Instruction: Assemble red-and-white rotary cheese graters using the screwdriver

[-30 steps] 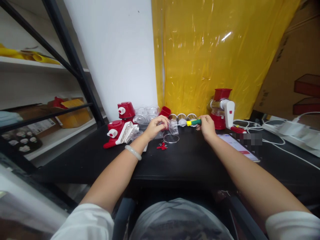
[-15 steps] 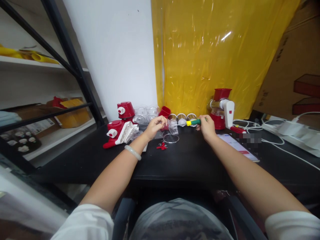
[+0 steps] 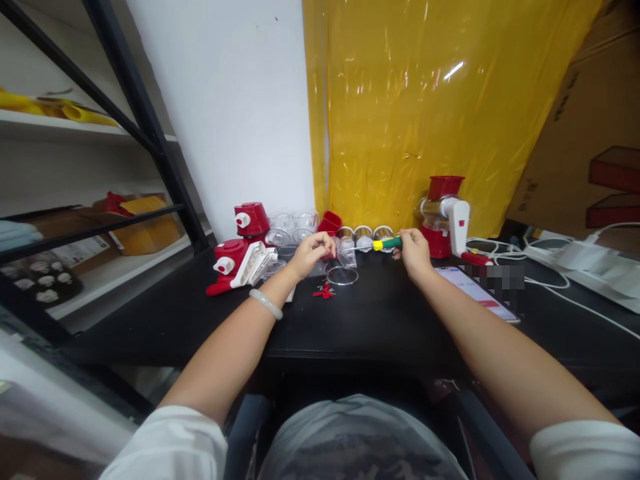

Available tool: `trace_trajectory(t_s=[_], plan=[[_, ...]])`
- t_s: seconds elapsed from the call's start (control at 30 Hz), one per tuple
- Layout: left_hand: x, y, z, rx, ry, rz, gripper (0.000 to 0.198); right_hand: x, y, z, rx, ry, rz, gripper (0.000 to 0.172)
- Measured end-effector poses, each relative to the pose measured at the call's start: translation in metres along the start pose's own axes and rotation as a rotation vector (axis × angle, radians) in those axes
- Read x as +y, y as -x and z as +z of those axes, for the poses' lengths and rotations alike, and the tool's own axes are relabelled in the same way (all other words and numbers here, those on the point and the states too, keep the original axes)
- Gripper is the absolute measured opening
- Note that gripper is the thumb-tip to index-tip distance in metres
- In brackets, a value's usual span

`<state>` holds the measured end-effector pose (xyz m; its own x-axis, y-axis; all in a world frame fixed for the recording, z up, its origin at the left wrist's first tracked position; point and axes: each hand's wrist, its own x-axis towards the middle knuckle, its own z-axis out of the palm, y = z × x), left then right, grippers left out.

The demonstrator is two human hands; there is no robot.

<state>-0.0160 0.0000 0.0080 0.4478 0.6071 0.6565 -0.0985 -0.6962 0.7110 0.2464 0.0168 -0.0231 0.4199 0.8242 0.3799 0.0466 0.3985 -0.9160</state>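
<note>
My right hand (image 3: 414,255) grips a screwdriver (image 3: 389,244) by its green and yellow handle. Its thin shaft points left, level above the table, toward the fingertips of my left hand (image 3: 311,256). Those left fingers are curled into a pinch; what lies between them is too small to make out. Just below the hands, a clear round plastic part (image 3: 342,275) lies on the black table. Beside it is a little pile of small red pieces and screws (image 3: 325,291). Behind the screwdriver shaft stand metal drums (image 3: 363,239) and a red hopper (image 3: 331,223).
Red and white grinder bodies (image 3: 251,220) and a white crank arm (image 3: 250,263) sit left. An assembled red grater (image 3: 443,220) stands right, near a phone (image 3: 473,290), white cables and a power strip (image 3: 583,263). A black-framed shelf (image 3: 145,127) borders the left.
</note>
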Motion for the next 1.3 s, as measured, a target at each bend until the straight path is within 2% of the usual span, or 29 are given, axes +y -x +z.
trace_trajectory(t_s=[0.73, 0.87, 1.3], plan=[[0.0011, -0.0001, -0.0009, -0.022, 0.086, 0.004, 0.01, -0.0035, 0.0014, 0.0003, -0.004, -0.016, 0.026, 0.007], [0.0009, 0.0, -0.0011, -0.017, 0.099, -0.015, 0.009, -0.0068, 0.004, -0.0002, -0.02, -0.069, 0.046, 0.013], [-0.0003, 0.0008, -0.003, -0.024, 0.076, -0.036, 0.009, -0.0031, 0.0016, -0.0002, -0.047, -0.098, 0.033, 0.013]])
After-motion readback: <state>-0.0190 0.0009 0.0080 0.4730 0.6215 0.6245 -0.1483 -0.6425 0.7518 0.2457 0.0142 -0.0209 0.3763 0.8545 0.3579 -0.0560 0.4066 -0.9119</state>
